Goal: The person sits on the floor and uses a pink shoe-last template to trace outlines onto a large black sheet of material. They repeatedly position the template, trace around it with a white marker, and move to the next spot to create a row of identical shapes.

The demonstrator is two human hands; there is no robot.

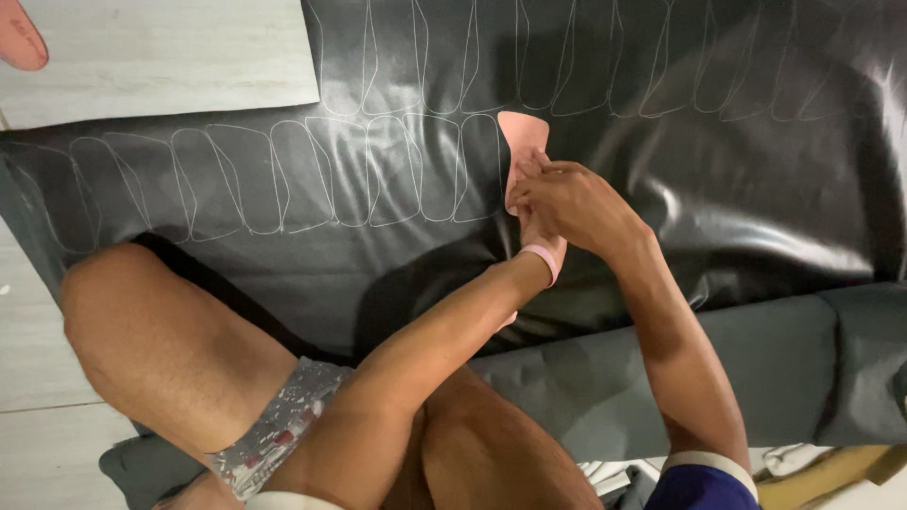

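A pink flat template (522,130) lies on a glossy black sheet (737,161) marked with rows of pale traced outlines (283,175). My left hand (531,227), with a pink band on its wrist, rests on the template and is mostly hidden under my right hand. My right hand (567,200) lies over it, fingers curled and pinched at the template's left edge. Whether those fingers hold a marking tool is hidden. The last outline ends just left of the template.
A pale board (170,57) lies at the top left with another pink piece (19,38) at its corner. My bare knees (161,340) sit at the sheet's near edge. Grey fabric (831,368) lies folded at the lower right, over pale floor tiles (38,378).
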